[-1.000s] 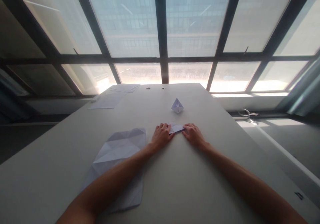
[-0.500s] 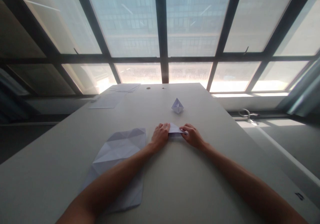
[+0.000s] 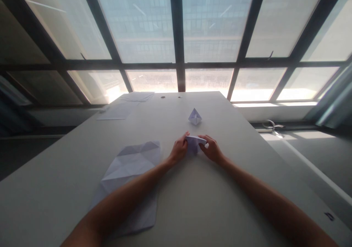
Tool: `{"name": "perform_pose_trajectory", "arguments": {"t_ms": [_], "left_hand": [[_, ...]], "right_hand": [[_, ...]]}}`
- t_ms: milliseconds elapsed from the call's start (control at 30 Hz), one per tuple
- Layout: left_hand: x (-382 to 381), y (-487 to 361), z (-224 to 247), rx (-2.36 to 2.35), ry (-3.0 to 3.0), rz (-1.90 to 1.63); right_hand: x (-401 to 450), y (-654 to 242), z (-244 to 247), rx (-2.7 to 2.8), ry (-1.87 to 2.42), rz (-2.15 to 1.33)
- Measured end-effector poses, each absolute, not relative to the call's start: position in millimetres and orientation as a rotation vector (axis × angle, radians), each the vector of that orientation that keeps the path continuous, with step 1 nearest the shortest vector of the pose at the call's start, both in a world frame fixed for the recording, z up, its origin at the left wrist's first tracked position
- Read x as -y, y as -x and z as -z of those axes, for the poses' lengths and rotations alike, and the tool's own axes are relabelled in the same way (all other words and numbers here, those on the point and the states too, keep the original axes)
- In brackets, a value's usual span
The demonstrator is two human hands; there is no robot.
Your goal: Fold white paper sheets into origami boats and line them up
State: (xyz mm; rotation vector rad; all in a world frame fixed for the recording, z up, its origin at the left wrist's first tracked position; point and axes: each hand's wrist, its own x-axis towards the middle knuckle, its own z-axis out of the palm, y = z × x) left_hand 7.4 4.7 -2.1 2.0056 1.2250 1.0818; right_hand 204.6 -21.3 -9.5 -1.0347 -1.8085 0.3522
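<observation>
Biggest first: a wide, dark-framed window (image 3: pixel 209 23) fills twelve o'clock, and below it stretches the white table (image 3: pixel 178 210). Taking the worked paper as our clock centre, a large creased sheet (image 3: pixel 132 162) lies at eight, the left forearm (image 3: pixel 132 190) crossing in front of it. Flat white papers (image 3: pixel 115 112) sit at ten, far up the table. Now the hands! The left hand (image 3: pixel 178 149) is closed on the paper's nine o'clock edge; the right hand (image 3: pixel 213 150) pinches its three o'clock edge. Between them, the small folded paper (image 3: pixel 193 144) tilts up, gripped both sides. And just beyond, at twelve, a little paper boat (image 3: pixel 195 117) stands apart, untouched.
</observation>
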Motion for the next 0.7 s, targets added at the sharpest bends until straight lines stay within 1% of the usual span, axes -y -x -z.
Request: {"name": "perform_pose_trajectory", "arguments": {"t_ms": [100, 233, 400, 467, 600, 700], "left_hand": [[-9, -8, 7, -1.108, -1.905, -1.139], [-9, -10, 11, -0.999, -1.882, -1.111], [-5, -7, 5, -1.179, -2.079, -1.077], [-5, -4, 3, -1.242, -2.182, -0.98], [-6, 1, 2, -1.31, -2.415, -0.656], [-6, 1, 3, -1.329, -2.469, -0.554]], "right_hand": [[18, -206, 12, 1.785, 1.071, -0.332], [14, -211, 17, 1.801, 1.085, -0.247], [15, -212, 17, 1.985, 1.072, -0.274], [18, -209, 14, 2.099, 1.101, -0.301], [27, -206, 7, 2.365, 1.185, -0.311], [31, -208, 1, 2.493, 1.17, -0.332]]}}
